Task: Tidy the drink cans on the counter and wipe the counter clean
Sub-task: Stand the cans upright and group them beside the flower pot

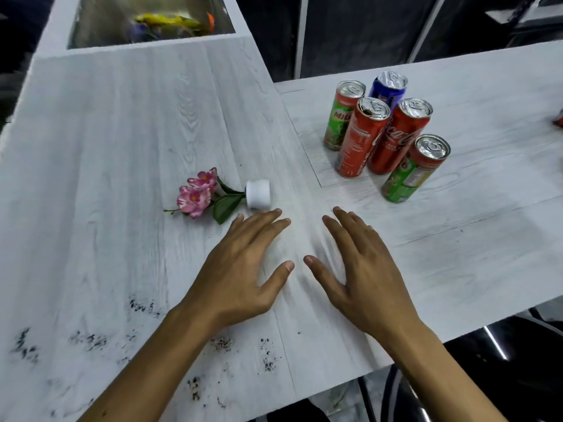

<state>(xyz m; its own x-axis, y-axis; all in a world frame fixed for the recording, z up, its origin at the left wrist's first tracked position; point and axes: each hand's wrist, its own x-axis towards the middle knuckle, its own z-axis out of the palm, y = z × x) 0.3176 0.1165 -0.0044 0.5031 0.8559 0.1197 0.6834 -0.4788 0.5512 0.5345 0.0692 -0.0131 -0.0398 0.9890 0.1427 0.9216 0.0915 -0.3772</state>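
Standing together: Coca-Cola can (396,141), Milo can (338,120)

Toppled white pot (258,194) with pink flowers (196,194), sink (97,24) holding blurred colourful items (170,22)

cans: five, all upright, one close cluster on right part of counter (122,132) | back: blue can (388,89), green can (342,117) at its left | middle: two red cans (362,138) side by side | front: green-yellow can (414,172) | counter: white wood-grain, dark crumbs (88,341) near front edge
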